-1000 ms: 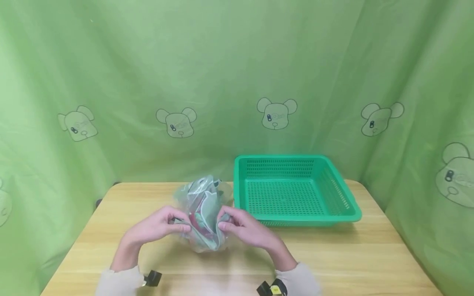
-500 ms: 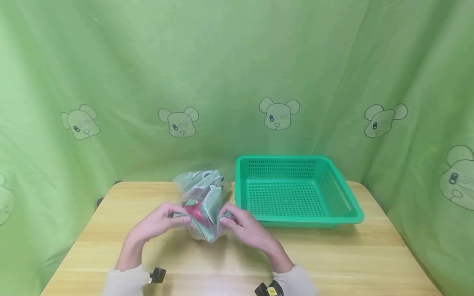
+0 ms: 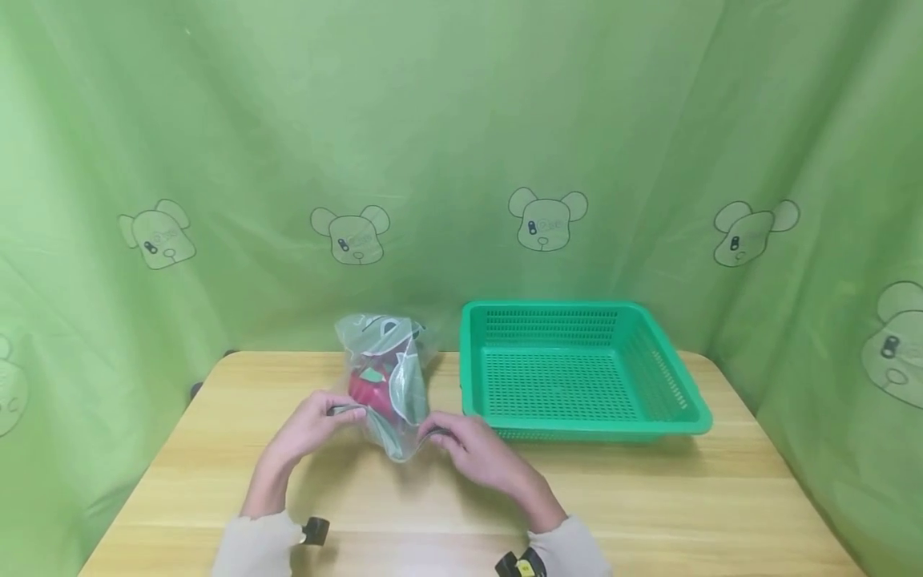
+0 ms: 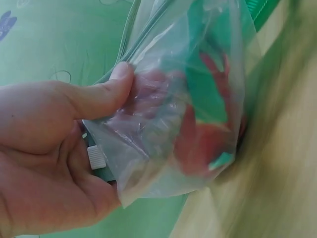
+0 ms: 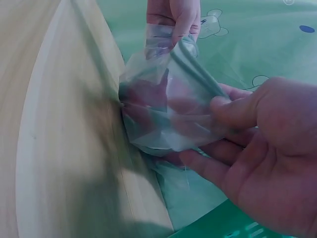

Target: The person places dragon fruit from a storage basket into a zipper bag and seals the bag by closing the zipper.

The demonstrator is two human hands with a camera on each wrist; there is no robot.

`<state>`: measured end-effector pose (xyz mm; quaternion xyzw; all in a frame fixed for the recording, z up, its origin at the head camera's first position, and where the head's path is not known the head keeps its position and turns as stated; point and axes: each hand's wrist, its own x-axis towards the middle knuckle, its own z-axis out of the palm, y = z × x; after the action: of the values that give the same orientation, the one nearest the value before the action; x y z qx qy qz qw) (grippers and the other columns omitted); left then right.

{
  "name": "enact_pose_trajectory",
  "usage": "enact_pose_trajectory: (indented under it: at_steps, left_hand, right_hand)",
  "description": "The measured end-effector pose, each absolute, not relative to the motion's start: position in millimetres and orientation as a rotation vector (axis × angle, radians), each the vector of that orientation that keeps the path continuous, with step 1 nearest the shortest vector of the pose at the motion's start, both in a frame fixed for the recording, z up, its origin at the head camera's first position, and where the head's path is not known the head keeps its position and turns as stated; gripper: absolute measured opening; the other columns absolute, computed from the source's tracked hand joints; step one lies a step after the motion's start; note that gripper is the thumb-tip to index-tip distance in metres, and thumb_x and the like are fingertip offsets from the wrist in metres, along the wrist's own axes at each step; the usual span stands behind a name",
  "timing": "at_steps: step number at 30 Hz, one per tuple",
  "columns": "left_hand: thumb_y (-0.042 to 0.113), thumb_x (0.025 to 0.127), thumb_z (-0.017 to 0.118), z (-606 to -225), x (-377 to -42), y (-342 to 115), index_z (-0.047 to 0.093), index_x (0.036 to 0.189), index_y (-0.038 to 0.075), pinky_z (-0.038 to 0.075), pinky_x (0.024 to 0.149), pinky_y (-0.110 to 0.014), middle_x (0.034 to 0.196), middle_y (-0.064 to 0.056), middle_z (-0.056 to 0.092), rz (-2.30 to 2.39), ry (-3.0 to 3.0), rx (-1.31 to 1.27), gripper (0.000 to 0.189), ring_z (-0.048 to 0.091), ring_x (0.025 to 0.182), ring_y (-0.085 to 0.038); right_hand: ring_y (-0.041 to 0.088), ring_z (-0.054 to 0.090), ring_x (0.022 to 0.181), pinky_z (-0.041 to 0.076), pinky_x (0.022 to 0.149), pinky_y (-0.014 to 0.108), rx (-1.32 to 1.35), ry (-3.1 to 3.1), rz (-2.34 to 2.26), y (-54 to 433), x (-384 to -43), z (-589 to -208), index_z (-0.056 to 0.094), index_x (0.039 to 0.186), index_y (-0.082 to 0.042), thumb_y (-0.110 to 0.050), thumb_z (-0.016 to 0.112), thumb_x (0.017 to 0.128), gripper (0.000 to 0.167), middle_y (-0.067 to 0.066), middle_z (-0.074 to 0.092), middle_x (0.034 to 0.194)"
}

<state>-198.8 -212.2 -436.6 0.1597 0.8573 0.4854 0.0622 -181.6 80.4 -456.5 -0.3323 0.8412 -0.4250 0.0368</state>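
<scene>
A see-through zip bag [image 3: 411, 377] with dark and white printed lines hangs between my two hands over the table, left of the green basket. My left hand [image 3: 306, 425] pinches one side of its mouth between thumb and fingers. On the opposite side, my right hand [image 3: 476, 453] pinches the other edge. The mouth sags in the middle, towards me. Inside lies a red and green item [image 3: 371, 393], blurred by the plastic, so I cannot tell its kind. In the left wrist view, a small white slider [image 4: 96, 157] shows at the bag's edge beside my palm.
A green plastic basket [image 3: 555, 385] with slotted walls stands at the back right of the wooden table [image 3: 649, 513]. Behind and around the table hangs a green curtain [image 3: 447, 120] with printed bear heads.
The bag has straightened from a crumpled bundle, its far end now higher. The red and green item inside shows more plainly. Both hands keep their pinch, and the left has shifted slightly.
</scene>
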Motion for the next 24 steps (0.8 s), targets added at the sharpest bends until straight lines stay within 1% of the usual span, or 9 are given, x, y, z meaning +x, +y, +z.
enact_pose_trajectory:
  at_steps: [2, 4, 7, 11, 15, 18, 22, 24]
  left_hand:
    - [0.014, 0.098, 0.069, -438.7, -200.2, -213.4, 0.077, 0.101, 0.001, 0.049, 0.082, -0.038, 0.098, -0.009, 0.076, 1.477, 2.598, 0.48, 0.015, 0.061, 0.09, -0.023]
    - [0.014, 0.097, 0.069, -439.9, -201.2, -214.8, 0.077, 0.101, 0.002, 0.049, 0.082, -0.036, 0.098, -0.01, 0.076, 1.467, 2.606, 0.501, 0.015, 0.062, 0.09, -0.024]
    - [0.014, 0.097, 0.07, -440.0, -201.0, -217.5, 0.078, 0.1, 0.002, 0.051, 0.081, -0.035, 0.097, -0.013, 0.076, 1.447, 2.605, 0.552, 0.015, 0.062, 0.089, -0.025]
    - [0.015, 0.096, 0.072, -440.4, -198.4, -220.9, 0.078, 0.1, 0.003, 0.053, 0.082, -0.033, 0.097, -0.014, 0.076, 1.396, 2.606, 0.592, 0.014, 0.064, 0.089, -0.023]
    - [0.014, 0.095, 0.072, -443.6, -196.7, -220.3, 0.078, 0.1, 0.002, 0.055, 0.083, -0.033, 0.099, -0.016, 0.077, 1.367, 2.569, 0.617, 0.014, 0.068, 0.092, -0.031]
    - [0.013, 0.095, 0.072, -447.2, -198.0, -217.4, 0.078, 0.101, 0.001, 0.056, 0.083, -0.035, 0.099, -0.017, 0.076, 1.365, 2.556, 0.6, 0.015, 0.068, 0.092, -0.037]
    - [0.014, 0.094, 0.073, -450.7, -201.8, -213.8, 0.078, 0.099, 0.001, 0.054, 0.078, -0.036, 0.096, -0.016, 0.076, 1.351, 2.62, 0.514, 0.014, 0.065, 0.084, -0.032]
    - [0.014, 0.094, 0.074, -452.0, -204.0, -212.1, 0.079, 0.098, 0.002, 0.053, 0.076, -0.035, 0.095, -0.014, 0.076, 1.332, 2.66, 0.496, 0.014, 0.064, 0.083, -0.028]
  right_hand:
    - [0.016, 0.069, 0.107, 0.056, 0.095, 0.033, -1.037, 2.6, -1.271, 80.3, -180.9, -458.7, 0.073, 0.11, -0.014, 0.0, 0.06, 0.1, 0.022, -0.001, 0.075, 0.114]
    - [0.017, 0.069, 0.109, 0.055, 0.097, 0.034, -1.039, 2.629, -1.221, 80.1, -179.7, -460.2, 0.076, 0.107, -0.014, 0.004, 0.063, 0.096, 0.024, 0.0, 0.075, 0.114]
    - [0.016, 0.07, 0.109, 0.055, 0.099, 0.035, -1.012, 2.654, -1.157, 80.6, -177.4, -462.1, 0.078, 0.104, -0.013, 0.006, 0.065, 0.094, 0.025, -0.002, 0.076, 0.109]
    - [0.016, 0.072, 0.105, 0.056, 0.096, 0.031, -1.012, 2.669, -1.114, 82.1, -174.9, -463.9, 0.08, 0.103, -0.011, 0.006, 0.067, 0.092, 0.024, -0.002, 0.078, 0.104]
    - [0.018, 0.074, 0.099, 0.057, 0.091, 0.027, -1.061, 2.701, -1.087, 83.3, -173.5, -466.0, 0.08, 0.101, -0.007, 0.009, 0.068, 0.09, 0.023, 0.002, 0.078, 0.1]
    - [0.018, 0.075, 0.098, 0.058, 0.089, 0.027, -1.045, 2.742, -1.06, 82.8, -172.9, -469.0, 0.08, 0.1, -0.007, 0.009, 0.068, 0.09, 0.021, 0.003, 0.078, 0.099]
    - [0.019, 0.074, 0.099, 0.058, 0.09, 0.029, -1.018, 2.809, -0.989, 80.0, -172.6, -474.0, 0.08, 0.102, -0.008, 0.006, 0.067, 0.092, 0.022, 0.004, 0.078, 0.103]
    - [0.02, 0.074, 0.098, 0.059, 0.089, 0.03, -1.019, 2.853, -0.931, 79.1, -172.4, -476.4, 0.08, 0.103, -0.009, 0.011, 0.065, 0.088, 0.029, 0.005, 0.078, 0.103]
